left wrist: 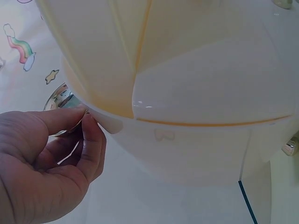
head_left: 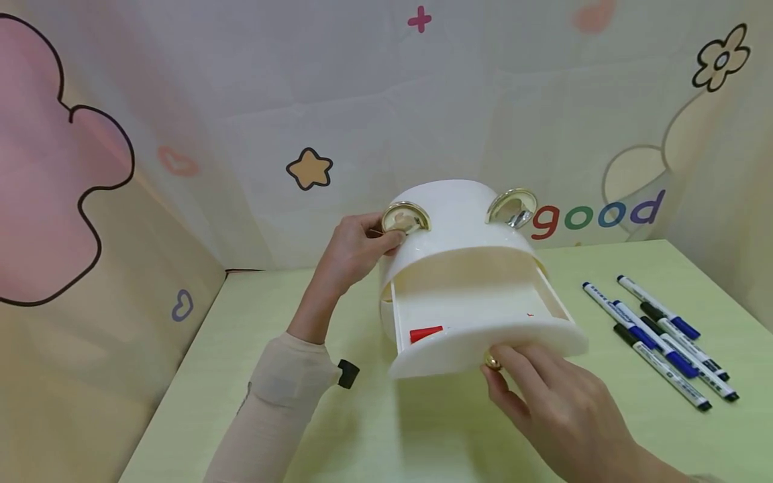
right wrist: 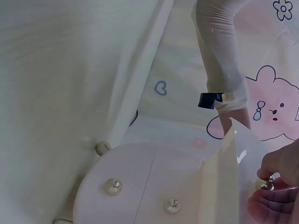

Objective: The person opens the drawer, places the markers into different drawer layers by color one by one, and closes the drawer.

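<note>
A white storage box (head_left: pixel 454 208) with two round gold ears stands at mid-table, its upper drawer (head_left: pixel 465 295) pulled out. Inside the drawer, behind its front panel, a red marker cap (head_left: pixel 426 333) shows; whatever else lies low there is hidden. My left hand (head_left: pixel 353 251) pinches the gold ear (head_left: pixel 406 217) on the box's left side; in the left wrist view, thumb and fingers of that hand (left wrist: pixel 56 158) meet at the ear's edge. With thumb and fingers, my right hand (head_left: pixel 561 402) grips the gold knob (head_left: pixel 492 361) on the drawer front.
Several whiteboard markers (head_left: pixel 661 342) with blue and black caps lie in a loose pile on the pale green table (head_left: pixel 241 389), right of the box. Other gold knobs (right wrist: pixel 172 206) stick out from the box's lower front. A printed cloth (head_left: pixel 362 100) hangs behind the table.
</note>
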